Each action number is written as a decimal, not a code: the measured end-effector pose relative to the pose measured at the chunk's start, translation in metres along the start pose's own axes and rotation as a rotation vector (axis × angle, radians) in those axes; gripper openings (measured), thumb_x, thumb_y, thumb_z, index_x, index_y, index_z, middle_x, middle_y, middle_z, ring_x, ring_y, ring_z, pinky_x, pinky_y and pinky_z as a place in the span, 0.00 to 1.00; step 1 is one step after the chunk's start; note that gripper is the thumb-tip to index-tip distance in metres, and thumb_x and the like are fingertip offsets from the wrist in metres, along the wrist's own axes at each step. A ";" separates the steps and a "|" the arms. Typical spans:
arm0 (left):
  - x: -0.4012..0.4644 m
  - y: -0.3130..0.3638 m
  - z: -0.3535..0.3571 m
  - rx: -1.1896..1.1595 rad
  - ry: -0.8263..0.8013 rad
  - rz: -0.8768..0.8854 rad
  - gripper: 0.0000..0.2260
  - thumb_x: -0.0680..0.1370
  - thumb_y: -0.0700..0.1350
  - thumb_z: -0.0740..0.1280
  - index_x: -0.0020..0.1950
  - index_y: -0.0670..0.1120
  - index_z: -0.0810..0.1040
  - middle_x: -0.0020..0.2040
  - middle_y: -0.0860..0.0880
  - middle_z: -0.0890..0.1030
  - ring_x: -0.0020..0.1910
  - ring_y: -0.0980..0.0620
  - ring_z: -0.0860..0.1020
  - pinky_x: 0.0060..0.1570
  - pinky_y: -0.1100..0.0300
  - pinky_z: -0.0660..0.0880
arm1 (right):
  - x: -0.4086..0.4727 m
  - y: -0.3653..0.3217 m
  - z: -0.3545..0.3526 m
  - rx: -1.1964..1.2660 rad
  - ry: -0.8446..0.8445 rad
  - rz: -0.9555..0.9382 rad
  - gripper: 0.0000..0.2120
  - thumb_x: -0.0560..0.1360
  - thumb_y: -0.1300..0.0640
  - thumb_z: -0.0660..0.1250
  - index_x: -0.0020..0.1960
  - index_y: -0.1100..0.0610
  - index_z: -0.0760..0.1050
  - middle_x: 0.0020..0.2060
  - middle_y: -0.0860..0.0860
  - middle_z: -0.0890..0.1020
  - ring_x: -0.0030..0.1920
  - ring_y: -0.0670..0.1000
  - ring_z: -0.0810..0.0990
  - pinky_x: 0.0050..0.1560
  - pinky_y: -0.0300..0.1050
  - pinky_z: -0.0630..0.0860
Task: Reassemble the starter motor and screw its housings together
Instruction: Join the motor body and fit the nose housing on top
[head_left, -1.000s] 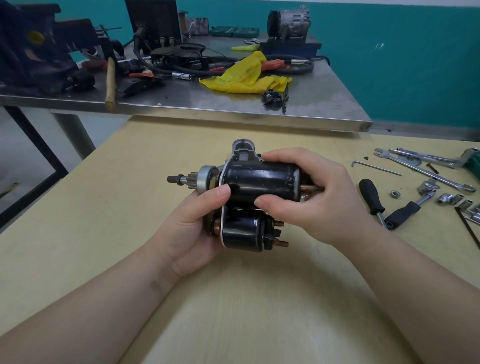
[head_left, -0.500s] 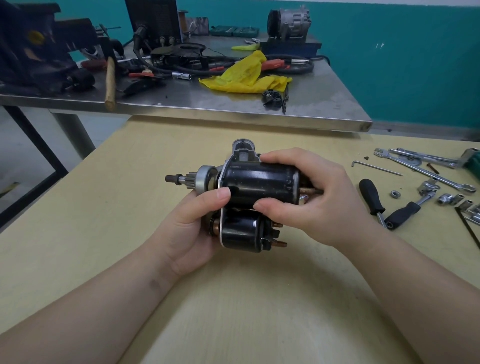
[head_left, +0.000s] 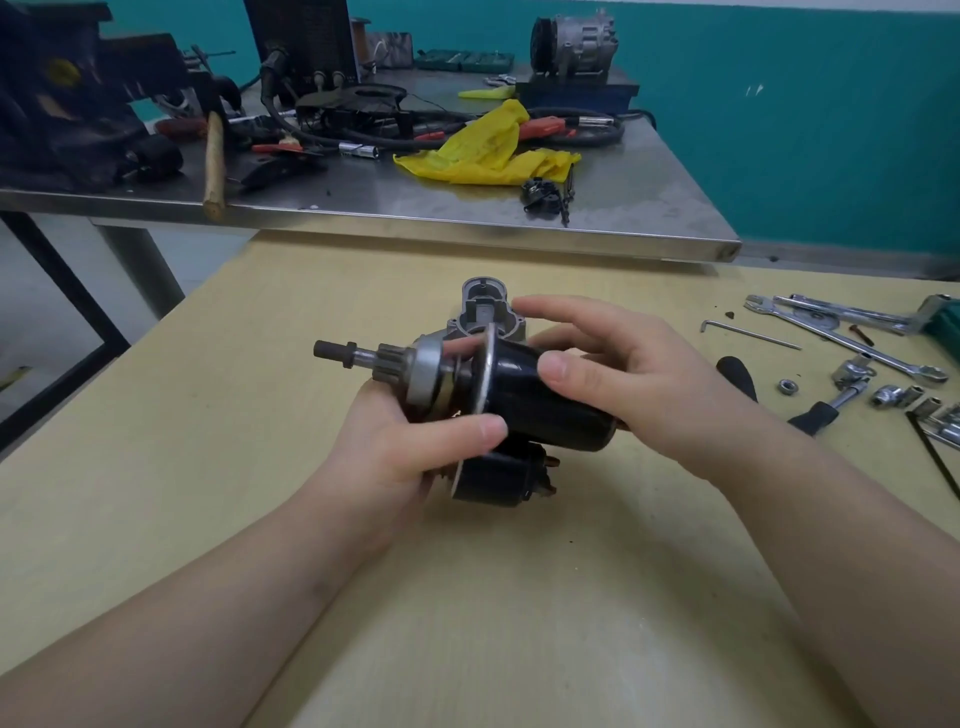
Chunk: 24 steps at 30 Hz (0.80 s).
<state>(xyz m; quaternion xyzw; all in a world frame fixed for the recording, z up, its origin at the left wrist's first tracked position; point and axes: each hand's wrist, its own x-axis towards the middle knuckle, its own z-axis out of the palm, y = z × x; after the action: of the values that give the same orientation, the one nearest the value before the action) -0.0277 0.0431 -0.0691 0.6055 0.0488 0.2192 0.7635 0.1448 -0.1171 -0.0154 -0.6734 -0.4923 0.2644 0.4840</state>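
Both bare forearms run off the bottom edge, so nothing above the elbows shows. The left hand (head_left: 415, 441) is clamped around the drive end of the black cylindrical starter motor (head_left: 540, 405), thumb across the front and fingers hidden behind the body; the motor is held clear of the pale yellow wooden tabletop (head_left: 208, 467), tilted, its steel shaft with pinion gear (head_left: 358, 356) pointing toward 9 o'clock. The smaller black solenoid cylinder (head_left: 493, 480) hangs at 6 o'clock beneath the main body, its terminals partly shadowed. The right hand (head_left: 623, 379) rests on the motor's rear, thumb pressed on the casing, fingers spread loosely apart over the top; it covers the rear end. A grey cast-metal housing (head_left: 485, 312) stands behind at 12 o'clock, its lower part hidden by the motor. Toward 3 o'clock, chrome wrenches and sockets (head_left: 852, 332) lie scattered, some cut off by the frame. Farther off, a steel workbench (head_left: 623, 208) carries a yellow rag (head_left: 488, 150) and dark, indistinct clutter.
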 end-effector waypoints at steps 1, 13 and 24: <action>-0.001 -0.001 0.002 0.045 0.019 0.012 0.30 0.70 0.39 0.79 0.73 0.42 0.78 0.64 0.34 0.83 0.64 0.33 0.83 0.62 0.35 0.81 | 0.000 0.000 0.003 -0.015 0.003 0.006 0.25 0.78 0.40 0.69 0.74 0.38 0.76 0.59 0.45 0.86 0.57 0.49 0.87 0.53 0.53 0.87; -0.007 0.001 0.011 0.259 0.122 0.098 0.29 0.64 0.42 0.84 0.63 0.55 0.84 0.60 0.45 0.87 0.60 0.44 0.86 0.57 0.50 0.84 | 0.002 0.000 0.020 0.001 0.014 -0.003 0.12 0.84 0.43 0.64 0.61 0.39 0.85 0.56 0.46 0.88 0.57 0.47 0.87 0.59 0.56 0.85; -0.006 0.001 0.011 0.265 0.064 0.071 0.26 0.68 0.42 0.82 0.64 0.55 0.84 0.60 0.45 0.87 0.62 0.43 0.86 0.60 0.44 0.83 | 0.001 0.005 0.027 0.044 0.077 -0.006 0.12 0.83 0.44 0.66 0.59 0.43 0.86 0.54 0.48 0.89 0.56 0.51 0.88 0.60 0.66 0.83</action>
<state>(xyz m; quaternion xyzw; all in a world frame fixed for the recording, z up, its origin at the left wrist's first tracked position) -0.0291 0.0309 -0.0660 0.6951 0.0800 0.2569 0.6667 0.1244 -0.1059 -0.0306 -0.6709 -0.4695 0.2474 0.5180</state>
